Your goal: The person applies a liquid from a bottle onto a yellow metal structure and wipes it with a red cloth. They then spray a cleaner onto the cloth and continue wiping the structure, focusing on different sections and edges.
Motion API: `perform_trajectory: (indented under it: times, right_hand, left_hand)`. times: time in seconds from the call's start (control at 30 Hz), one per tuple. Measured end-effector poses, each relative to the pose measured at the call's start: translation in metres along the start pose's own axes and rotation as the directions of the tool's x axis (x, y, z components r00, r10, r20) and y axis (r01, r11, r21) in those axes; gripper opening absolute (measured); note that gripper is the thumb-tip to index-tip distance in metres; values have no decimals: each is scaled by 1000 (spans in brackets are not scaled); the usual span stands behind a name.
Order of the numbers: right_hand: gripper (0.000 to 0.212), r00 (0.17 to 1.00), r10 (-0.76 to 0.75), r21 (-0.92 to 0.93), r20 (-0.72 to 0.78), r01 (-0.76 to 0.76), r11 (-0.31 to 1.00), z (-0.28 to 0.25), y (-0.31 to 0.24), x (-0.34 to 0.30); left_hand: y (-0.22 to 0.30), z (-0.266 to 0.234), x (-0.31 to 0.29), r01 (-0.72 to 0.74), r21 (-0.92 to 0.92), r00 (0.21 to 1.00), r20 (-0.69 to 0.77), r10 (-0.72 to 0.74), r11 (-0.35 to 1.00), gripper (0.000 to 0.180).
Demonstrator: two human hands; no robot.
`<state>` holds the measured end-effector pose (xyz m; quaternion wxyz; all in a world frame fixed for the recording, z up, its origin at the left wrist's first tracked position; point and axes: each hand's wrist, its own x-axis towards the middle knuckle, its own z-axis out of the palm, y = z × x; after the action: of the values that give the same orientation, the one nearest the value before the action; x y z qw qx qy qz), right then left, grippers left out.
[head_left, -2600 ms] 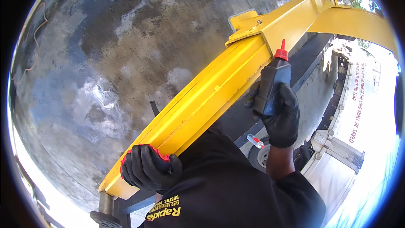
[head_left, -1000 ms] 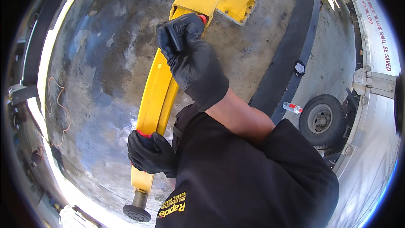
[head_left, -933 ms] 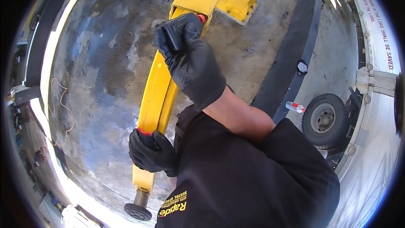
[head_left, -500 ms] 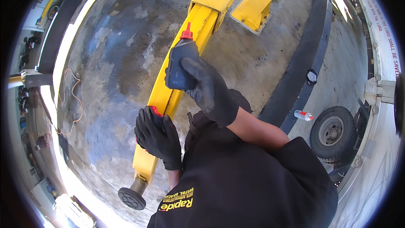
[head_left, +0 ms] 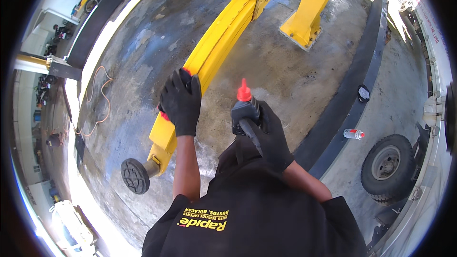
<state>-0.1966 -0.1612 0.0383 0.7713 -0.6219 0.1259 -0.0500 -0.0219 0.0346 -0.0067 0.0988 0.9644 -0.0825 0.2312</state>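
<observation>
My left hand (head_left: 182,104), in a black glove, is closed over a red cloth (head_left: 163,114) and presses it onto the yellow lift arm (head_left: 221,33). Only red edges of the cloth show past the fingers. At the arm's near end is a round black pad (head_left: 135,176) with a ribbed face. To the right of the arm, close to my body, my gloved right hand (head_left: 272,139) grips a dark plastic bottle (head_left: 243,112). Its red pointed nozzle tips upward, away from me, apart from the arm. The hand hides part of the bottle.
Beyond stands a yellow post (head_left: 312,9) on a bolted base. On the right, a dark low beam (head_left: 328,119) crosses the stained concrete floor, with a spray can (head_left: 353,134) beside it and a truck wheel (head_left: 388,164) farther right. An orange cord (head_left: 108,100) lies left.
My right hand has brought the bottle off from over the lift arm, down and right towards my body. My left hand has slid the cloth farther from the pad. The view has shifted.
</observation>
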Motion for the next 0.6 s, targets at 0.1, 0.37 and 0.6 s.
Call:
perform_trajectory:
  times: [0.1, 0.37, 0.6]
  right_hand:
    - [27, 998, -24, 81, -54, 29, 996, 13, 7, -49]
    - [33, 968, -247, -294, 38, 247, 923, 52, 25, -136]
    - [54, 884, -347, -235, 313, 426, 874, 195, 22, -181]
  left_hand:
    - [-5, -6, 2, -137, -1, 986, -92, 137, 991, 51]
    - [-60, -125, -197, 521, -843, 835, 536, 123, 132, 53]
    - [-169, -246, -263, 430, -900, 900, 423, 103, -65, 77]
